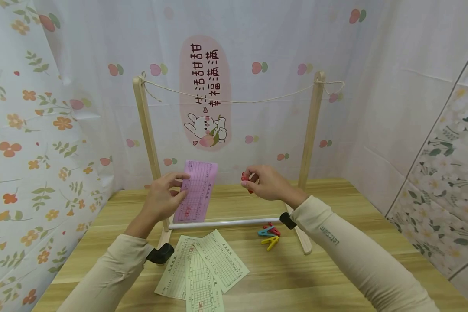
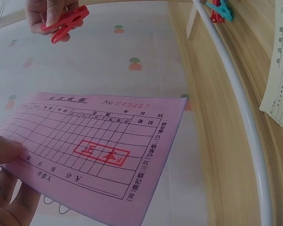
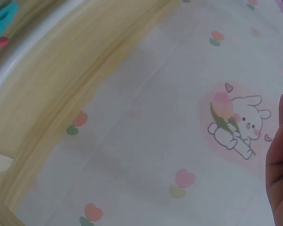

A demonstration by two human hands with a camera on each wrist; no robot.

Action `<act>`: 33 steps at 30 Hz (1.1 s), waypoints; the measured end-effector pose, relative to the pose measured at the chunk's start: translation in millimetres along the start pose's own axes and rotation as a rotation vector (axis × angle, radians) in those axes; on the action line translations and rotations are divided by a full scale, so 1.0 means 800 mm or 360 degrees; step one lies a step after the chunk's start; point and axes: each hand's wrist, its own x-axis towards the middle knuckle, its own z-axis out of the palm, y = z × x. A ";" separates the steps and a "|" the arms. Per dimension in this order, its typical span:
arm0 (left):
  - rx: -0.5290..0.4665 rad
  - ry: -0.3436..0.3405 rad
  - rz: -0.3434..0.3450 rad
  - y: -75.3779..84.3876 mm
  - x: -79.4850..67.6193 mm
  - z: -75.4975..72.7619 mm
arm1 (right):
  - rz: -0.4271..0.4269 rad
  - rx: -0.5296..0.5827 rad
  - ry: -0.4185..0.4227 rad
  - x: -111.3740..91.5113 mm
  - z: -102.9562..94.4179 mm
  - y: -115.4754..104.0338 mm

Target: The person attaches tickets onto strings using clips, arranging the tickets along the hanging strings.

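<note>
Pinching the pink slip, the left grip should avoid creases. The right grip pinches a red clip.

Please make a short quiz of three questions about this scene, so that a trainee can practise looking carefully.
1. Multiple choice: Which colour is the paper slip in the left hand?
a) green
b) pink
c) blue

2. True or false: No slip hangs from the string between the two wooden posts.

3. Fill in the missing word: The right hand holds a ____ clothespin.

Key:
1. b
2. True
3. red
</note>
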 end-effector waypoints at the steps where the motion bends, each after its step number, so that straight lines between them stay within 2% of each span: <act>1: 0.0001 0.0003 -0.0002 0.001 0.000 -0.001 | 0.0003 0.0002 -0.0003 0.001 -0.001 -0.001; 13: -0.0018 0.0048 0.0007 0.004 0.010 -0.011 | -0.0046 0.0048 0.0052 0.022 -0.013 -0.017; 20: -0.0023 0.0079 -0.0024 0.005 0.016 -0.009 | -0.0104 -0.0040 0.0140 0.033 -0.021 -0.020; 33: -0.0084 0.0137 -0.0017 0.004 0.033 -0.011 | -0.0093 -0.0028 0.0190 0.052 -0.034 -0.026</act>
